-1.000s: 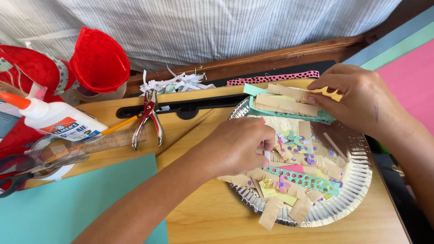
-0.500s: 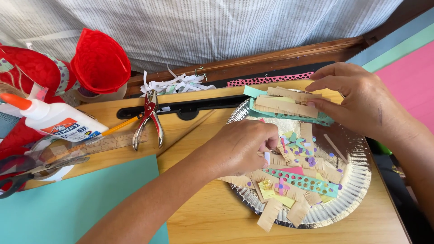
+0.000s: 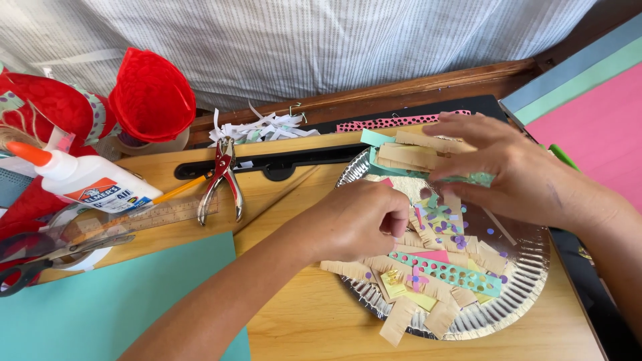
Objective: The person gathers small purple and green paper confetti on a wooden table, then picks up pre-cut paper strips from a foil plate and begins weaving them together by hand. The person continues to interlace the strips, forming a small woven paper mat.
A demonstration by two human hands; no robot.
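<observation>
The left hand (image 3: 358, 224) is curled shut, pinching at paper scraps (image 3: 435, 271) on the foil plate (image 3: 528, 264). The right hand (image 3: 508, 167) holds a bundle of paper strips (image 3: 408, 154) over the plate's far rim, fingers closed on its end. These scraps look feather-light, limp and easy to tear, so a fingertip pinch at an edge suits them. A glue bottle (image 3: 87, 180) lies on the bench (image 3: 314, 321).
</observation>
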